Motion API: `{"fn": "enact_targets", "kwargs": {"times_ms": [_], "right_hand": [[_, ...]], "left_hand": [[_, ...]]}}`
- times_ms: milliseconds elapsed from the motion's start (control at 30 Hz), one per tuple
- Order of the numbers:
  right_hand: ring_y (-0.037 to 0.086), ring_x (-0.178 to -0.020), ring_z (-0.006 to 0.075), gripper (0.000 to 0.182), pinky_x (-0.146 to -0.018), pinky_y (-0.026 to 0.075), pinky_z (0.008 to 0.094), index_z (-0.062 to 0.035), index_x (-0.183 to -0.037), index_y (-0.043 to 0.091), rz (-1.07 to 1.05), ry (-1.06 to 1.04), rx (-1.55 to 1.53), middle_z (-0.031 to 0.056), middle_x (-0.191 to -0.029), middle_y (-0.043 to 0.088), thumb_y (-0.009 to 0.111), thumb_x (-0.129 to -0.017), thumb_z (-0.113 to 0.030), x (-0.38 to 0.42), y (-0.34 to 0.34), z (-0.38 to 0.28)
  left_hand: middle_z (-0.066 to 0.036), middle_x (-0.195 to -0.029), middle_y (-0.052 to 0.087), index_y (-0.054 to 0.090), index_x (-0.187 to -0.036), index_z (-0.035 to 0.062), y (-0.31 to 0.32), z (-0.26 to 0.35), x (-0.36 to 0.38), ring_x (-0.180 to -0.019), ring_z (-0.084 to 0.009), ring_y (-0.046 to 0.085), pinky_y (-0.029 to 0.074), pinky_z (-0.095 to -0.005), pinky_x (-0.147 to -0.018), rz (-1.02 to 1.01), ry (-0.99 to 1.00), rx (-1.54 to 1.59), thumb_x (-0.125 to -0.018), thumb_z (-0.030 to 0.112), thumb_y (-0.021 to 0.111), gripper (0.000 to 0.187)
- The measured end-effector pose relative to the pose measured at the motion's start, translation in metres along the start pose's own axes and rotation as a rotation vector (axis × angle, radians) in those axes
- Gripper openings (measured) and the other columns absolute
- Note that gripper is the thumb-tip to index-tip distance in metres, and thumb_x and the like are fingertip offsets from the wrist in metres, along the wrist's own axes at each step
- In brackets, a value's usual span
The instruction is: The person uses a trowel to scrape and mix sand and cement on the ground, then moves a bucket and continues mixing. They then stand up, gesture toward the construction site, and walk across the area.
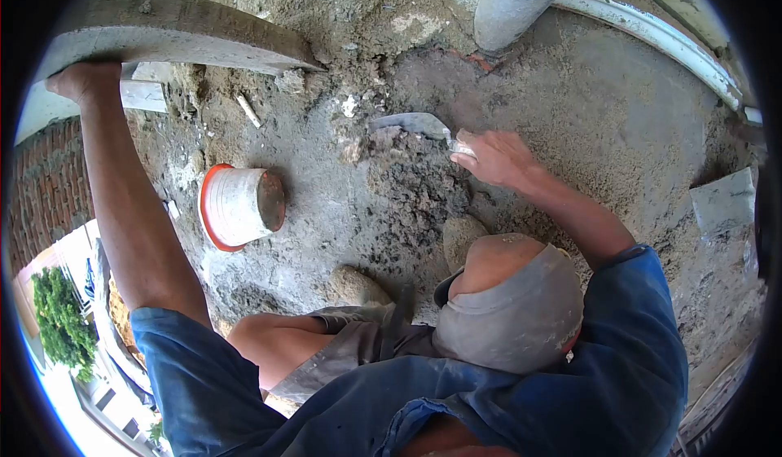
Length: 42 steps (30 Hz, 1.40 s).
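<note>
My right hand (498, 160) is closed around the handle of a trowel (415, 123). The trowel's blade points left and lies at the upper edge of a heap of wet mortar (415, 184) on the ground. Far to the upper left, my left hand (85, 80) touches the lower edge of a long, mortar-stained board (187, 29). The fingers of that hand are hidden by the board.
A whitish bucket with an orange rim (240, 206) lies on its side left of the mortar. A grey pipe (517, 5) stands at the top, with a white pipe (652, 37) to its right. A flat metal-looking sheet (723, 204) lies far right. Brickwork (49, 188) is at left.
</note>
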State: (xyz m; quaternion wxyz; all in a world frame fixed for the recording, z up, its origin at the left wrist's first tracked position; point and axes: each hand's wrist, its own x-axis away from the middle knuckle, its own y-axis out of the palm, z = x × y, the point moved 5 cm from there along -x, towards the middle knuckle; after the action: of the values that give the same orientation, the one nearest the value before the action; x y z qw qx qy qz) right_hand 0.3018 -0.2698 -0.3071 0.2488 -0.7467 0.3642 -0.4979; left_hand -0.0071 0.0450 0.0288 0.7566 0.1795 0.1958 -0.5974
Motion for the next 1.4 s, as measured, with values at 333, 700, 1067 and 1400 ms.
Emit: {"fn": "enact_targets", "kwargs": {"times_ms": [333, 700, 1067, 1400], "right_hand": [[0.066, -0.093, 0.0337, 0.047, -0.083, 0.049, 0.044, 0.0008, -0.111, 0.059, 0.149, 0.396, -0.783, 0.0241, -0.097, 0.066, 0.048, -0.095, -0.042, -0.115, -0.001, 0.022], [0.065, -0.09, 0.0389, 0.043, -0.082, 0.05, 0.0484, -0.0029, -0.114, 0.058, 0.09, 0.053, -0.17, 0.0237, -0.096, 0.067, 0.048, -0.096, -0.041, -0.042, -0.026, -0.004], [0.064, -0.101, 0.0335, 0.043, -0.089, 0.049, 0.0467, -0.0013, -0.119, 0.056, 0.114, 0.259, -0.571, 0.0196, -0.109, 0.066, 0.05, -0.096, -0.037, -0.16, -0.021, -0.01], [0.068, -0.082, 0.0326, 0.035, -0.073, 0.053, 0.0464, -0.0016, -0.104, 0.062, -0.062, -0.251, 0.151, 0.0153, -0.084, 0.068, 0.055, -0.093, -0.034, -0.04, -0.023, -0.054]], "left_hand": [[-0.018, -0.144, 0.043, 0.045, -0.137, 0.0062, -0.006, -0.009, -0.007, -0.134, -0.0364, 0.037, 0.024, -0.0501, -0.114, 0.029, 0.05, -0.044, -0.083, 0.054, 0.024, 0.076], [-0.016, -0.141, 0.046, 0.049, -0.134, 0.007, -0.007, -0.007, -0.008, -0.131, -0.0364, 0.042, 0.029, -0.0527, -0.112, 0.022, 0.047, -0.05, -0.083, 0.056, 0.028, 0.074], [-0.014, -0.143, 0.044, 0.048, -0.136, 0.0108, -0.015, -0.016, -0.02, -0.132, -0.035, 0.04, 0.028, -0.0505, -0.113, 0.075, 0.045, 0.005, -0.082, 0.056, 0.029, 0.073], [-0.012, -0.139, 0.048, 0.05, -0.134, 0.0099, 0.002, 0.001, 0.001, -0.129, -0.0327, 0.043, 0.031, -0.0492, -0.111, 0.04, 0.038, 0.06, -0.086, 0.049, 0.031, 0.064]]}}
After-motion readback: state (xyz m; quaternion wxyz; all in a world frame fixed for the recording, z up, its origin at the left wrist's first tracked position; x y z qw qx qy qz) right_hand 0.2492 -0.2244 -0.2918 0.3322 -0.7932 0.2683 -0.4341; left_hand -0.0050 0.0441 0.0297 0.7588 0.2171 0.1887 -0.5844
